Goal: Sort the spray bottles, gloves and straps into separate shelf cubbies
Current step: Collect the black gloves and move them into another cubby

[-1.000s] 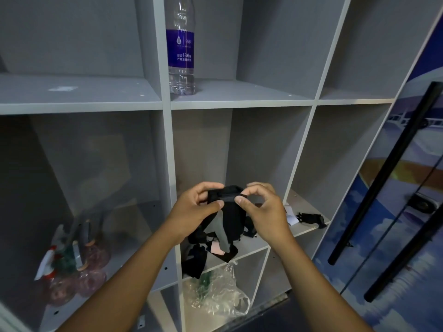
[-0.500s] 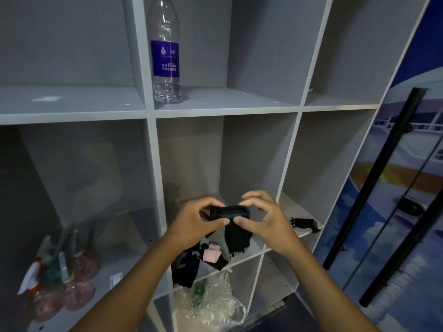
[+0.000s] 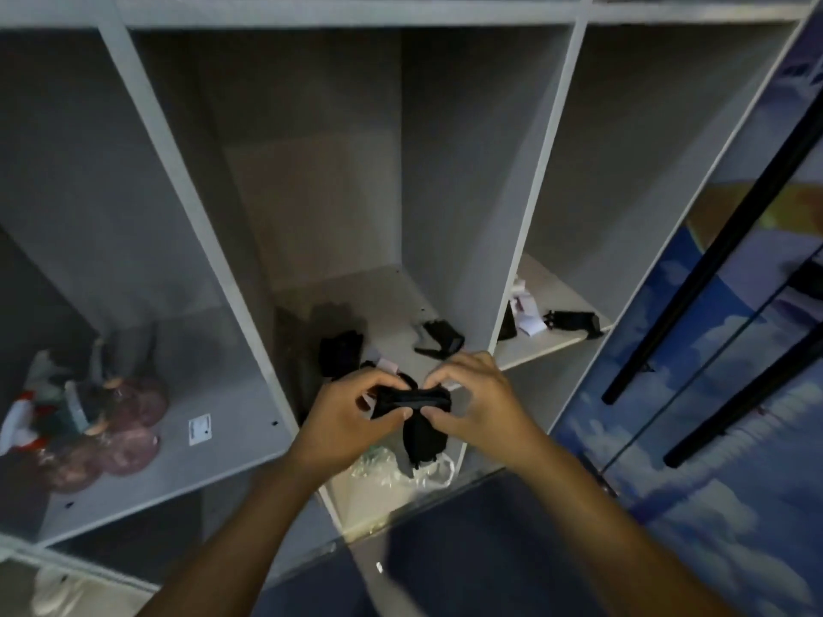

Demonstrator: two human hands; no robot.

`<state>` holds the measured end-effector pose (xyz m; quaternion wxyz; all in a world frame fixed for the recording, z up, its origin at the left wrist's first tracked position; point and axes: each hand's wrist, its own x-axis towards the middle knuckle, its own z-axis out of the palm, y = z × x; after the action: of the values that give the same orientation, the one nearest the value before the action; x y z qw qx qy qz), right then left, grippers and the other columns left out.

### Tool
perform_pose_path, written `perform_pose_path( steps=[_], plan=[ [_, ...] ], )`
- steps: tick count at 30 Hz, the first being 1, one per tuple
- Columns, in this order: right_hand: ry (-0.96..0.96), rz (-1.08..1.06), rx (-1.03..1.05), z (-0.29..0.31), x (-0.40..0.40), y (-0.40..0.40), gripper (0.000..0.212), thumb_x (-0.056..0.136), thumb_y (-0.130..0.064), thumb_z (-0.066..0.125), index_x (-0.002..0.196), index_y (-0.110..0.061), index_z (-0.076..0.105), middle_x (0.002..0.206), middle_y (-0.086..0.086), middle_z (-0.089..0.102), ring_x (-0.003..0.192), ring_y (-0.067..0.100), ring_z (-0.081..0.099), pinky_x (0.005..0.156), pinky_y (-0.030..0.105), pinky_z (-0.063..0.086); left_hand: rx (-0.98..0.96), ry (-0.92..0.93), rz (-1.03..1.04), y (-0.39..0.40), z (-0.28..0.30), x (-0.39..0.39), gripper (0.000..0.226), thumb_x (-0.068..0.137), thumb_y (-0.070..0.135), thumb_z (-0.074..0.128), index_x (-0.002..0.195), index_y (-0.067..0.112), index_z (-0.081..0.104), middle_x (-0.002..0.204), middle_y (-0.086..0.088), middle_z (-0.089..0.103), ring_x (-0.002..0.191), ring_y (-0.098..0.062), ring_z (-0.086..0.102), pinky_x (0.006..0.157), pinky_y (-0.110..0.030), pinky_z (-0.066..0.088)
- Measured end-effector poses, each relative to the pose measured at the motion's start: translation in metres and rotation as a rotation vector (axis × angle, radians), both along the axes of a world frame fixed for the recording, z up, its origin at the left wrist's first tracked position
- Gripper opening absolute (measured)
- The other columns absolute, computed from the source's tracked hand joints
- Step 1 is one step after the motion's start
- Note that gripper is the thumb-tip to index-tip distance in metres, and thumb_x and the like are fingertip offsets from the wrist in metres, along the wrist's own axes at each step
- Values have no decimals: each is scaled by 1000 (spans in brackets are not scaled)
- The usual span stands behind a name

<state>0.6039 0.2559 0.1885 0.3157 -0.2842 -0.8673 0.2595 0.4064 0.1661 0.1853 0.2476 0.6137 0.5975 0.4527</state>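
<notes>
My left hand [image 3: 345,418] and my right hand [image 3: 478,400] pinch the two ends of a black glove [image 3: 418,427] in front of the middle cubby; its body hangs down between them. More black gloves [image 3: 340,354] and a black strap [image 3: 438,338] lie on the middle cubby's floor [image 3: 378,300]. Another black strap [image 3: 572,322] lies in the right cubby beside white tags [image 3: 525,311]. Several spray bottles [image 3: 89,420] with pink bodies stand in the left cubby.
The grey shelf unit has vertical dividers [image 3: 191,216] between cubbies. A crumpled clear plastic bag [image 3: 401,467] sits in the cubby below the middle one. Black bars [image 3: 721,242] cross a blue painted panel at the right. Dark blue floor lies below.
The view has tilted down, so the water bottle on the upper shelf is out of frame. Both hands kept hold of the glove and lowered slightly before the middle cubby.
</notes>
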Motion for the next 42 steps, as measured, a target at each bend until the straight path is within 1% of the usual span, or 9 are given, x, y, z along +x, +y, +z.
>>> perform_pose_path(
  steps=[9, 16, 20, 23, 26, 29, 33, 39, 42],
  plan=[
    [-158, 2, -155, -86, -6, 18, 18, 76, -22, 74, 92, -27, 68, 90, -16, 60, 95, 7, 51, 77, 19, 43, -176, -73, -2, 24, -94, -4, 23, 80, 12, 78, 93, 30, 71, 93, 13, 70, 90, -12, 65, 75, -15, 48],
    [-182, -19, -218, -103, -21, 62, 16, 78, -16, 75, 91, -24, 69, 87, -13, 61, 92, 10, 54, 77, 17, 40, -200, -40, -68, 74, -118, -24, 25, 82, 19, 78, 97, 36, 68, 99, 20, 69, 97, -4, 63, 79, -16, 50],
    [-180, 2, -206, -112, -28, 103, 15, 80, -19, 74, 93, -24, 69, 88, -12, 60, 89, 16, 56, 78, 30, 47, -140, -25, -35, 105, -130, -37, 31, 78, 14, 82, 104, 27, 69, 99, 17, 69, 95, -3, 64, 79, -10, 49],
    [-198, 4, -168, -123, -35, 140, 14, 80, -20, 74, 93, -20, 71, 89, -7, 63, 88, 16, 56, 78, 32, 49, -108, -26, 28, 130, -143, -45, 35, 75, 10, 84, 106, 21, 70, 100, 14, 69, 93, -1, 64, 79, -8, 47],
    [-227, 42, -190, -135, -44, 179, 15, 80, -13, 77, 95, -15, 73, 90, -1, 64, 86, 14, 58, 76, 24, 47, -123, -57, 106, 158, -158, -48, 34, 75, 11, 85, 102, 25, 69, 93, 15, 68, 84, 5, 62, 73, -7, 47],
    [-253, 69, -259, -146, -51, 205, 16, 82, -11, 76, 97, -13, 73, 89, -8, 60, 79, 2, 57, 72, 14, 41, -152, -82, 140, 178, -172, -48, 32, 74, 8, 85, 96, 24, 69, 87, 13, 67, 76, 2, 61, 72, -9, 46],
    [-354, 58, -329, -170, -61, 236, 18, 85, -15, 75, 103, -16, 71, 93, -8, 56, 76, 1, 54, 70, 13, 39, -145, -83, 201, 197, -187, -50, 29, 74, 5, 84, 96, 17, 71, 91, 3, 66, 75, -5, 59, 70, -15, 46],
    [-444, 101, -210, -179, -83, 264, 23, 87, -17, 75, 109, -15, 71, 96, -10, 47, 72, -4, 48, 69, 5, 35, -147, -138, 264, 195, -179, -56, 29, 75, 1, 82, 96, 19, 72, 92, 1, 66, 82, -12, 63, 70, -10, 48],
    [-465, 129, -260, -166, -89, 270, 20, 86, -14, 76, 105, -13, 72, 96, -10, 52, 76, -3, 51, 71, 9, 36, -144, -147, 296, 182, -171, -69, 28, 76, 3, 82, 97, 21, 72, 95, 1, 69, 85, -10, 64, 72, -9, 48]
  ],
)
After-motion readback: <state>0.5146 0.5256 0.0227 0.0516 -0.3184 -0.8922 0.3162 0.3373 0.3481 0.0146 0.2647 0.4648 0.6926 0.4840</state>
